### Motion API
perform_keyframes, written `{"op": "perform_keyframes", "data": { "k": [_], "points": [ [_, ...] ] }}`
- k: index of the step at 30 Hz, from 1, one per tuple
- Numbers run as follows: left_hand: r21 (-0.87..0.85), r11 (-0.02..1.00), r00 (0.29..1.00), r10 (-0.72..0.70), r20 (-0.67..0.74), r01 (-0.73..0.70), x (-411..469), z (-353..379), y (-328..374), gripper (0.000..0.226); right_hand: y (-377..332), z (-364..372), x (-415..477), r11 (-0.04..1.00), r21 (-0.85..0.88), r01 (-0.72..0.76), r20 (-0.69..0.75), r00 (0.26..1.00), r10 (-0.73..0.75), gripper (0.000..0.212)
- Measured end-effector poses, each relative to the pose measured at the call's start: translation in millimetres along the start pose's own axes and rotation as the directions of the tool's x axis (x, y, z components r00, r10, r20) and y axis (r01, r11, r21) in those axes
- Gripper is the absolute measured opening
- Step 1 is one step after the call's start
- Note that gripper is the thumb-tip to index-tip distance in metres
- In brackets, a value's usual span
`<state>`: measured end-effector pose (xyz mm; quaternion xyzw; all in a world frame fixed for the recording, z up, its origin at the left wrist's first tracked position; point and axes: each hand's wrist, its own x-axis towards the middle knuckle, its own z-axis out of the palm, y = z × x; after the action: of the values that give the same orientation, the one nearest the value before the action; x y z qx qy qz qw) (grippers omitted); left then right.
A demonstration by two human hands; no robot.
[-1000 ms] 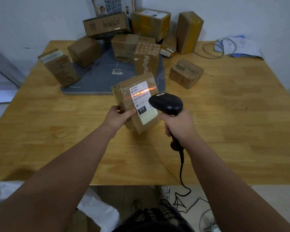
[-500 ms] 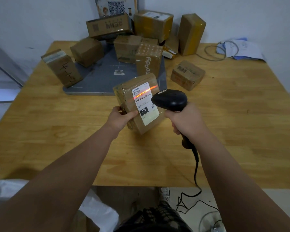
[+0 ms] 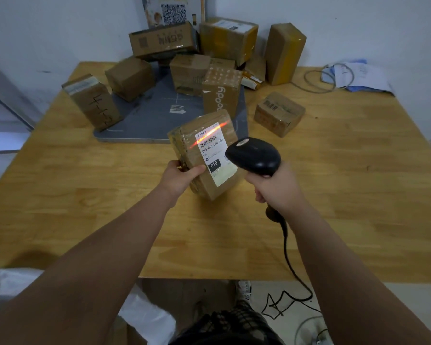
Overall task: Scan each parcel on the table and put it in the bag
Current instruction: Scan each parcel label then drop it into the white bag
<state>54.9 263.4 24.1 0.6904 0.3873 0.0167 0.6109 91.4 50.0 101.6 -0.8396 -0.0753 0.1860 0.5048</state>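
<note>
My left hand (image 3: 178,176) grips a taped brown parcel (image 3: 192,145) by its lower left side, holding it tilted above the wooden table (image 3: 85,195). Its white label faces me, and an orange scan line crosses the barcode at the top. My right hand (image 3: 276,188) grips the handle of a black barcode scanner (image 3: 254,155), whose head points at the label from the right. The white bag (image 3: 144,317) shows at the bottom left, below the table's front edge, partly hidden by my left arm.
Several other cardboard parcels stand at the back of the table, some on a grey mat (image 3: 157,115), one alone (image 3: 279,113) to the right. Papers and a coiled cable (image 3: 343,75) lie far right. The scanner's cord (image 3: 291,267) hangs off the front edge.
The parcel and scanner stay together while the scan line has shifted slightly up the label toward its top. My right hand moved a little to the right.
</note>
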Motion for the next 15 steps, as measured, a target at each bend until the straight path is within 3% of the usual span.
{"op": "perform_keyframes", "data": {
  "k": [5, 15],
  "points": [
    [-0.051, 0.997, 0.998, -0.055, -0.016, 0.054, 4.1, -5.5, -3.8, 0.075, 43.7, 22.7, -9.7, 0.992, 0.122, -0.018, -0.018, 1.000, 0.021, 0.012],
    [-0.079, 0.994, 0.998, -0.070, 0.006, 0.071, 7.7, -7.0, -4.2, 0.068, 55.4, 24.8, -13.8, 0.981, 0.175, 0.078, -0.033, 0.997, -0.073, 0.008]
  ]
}}
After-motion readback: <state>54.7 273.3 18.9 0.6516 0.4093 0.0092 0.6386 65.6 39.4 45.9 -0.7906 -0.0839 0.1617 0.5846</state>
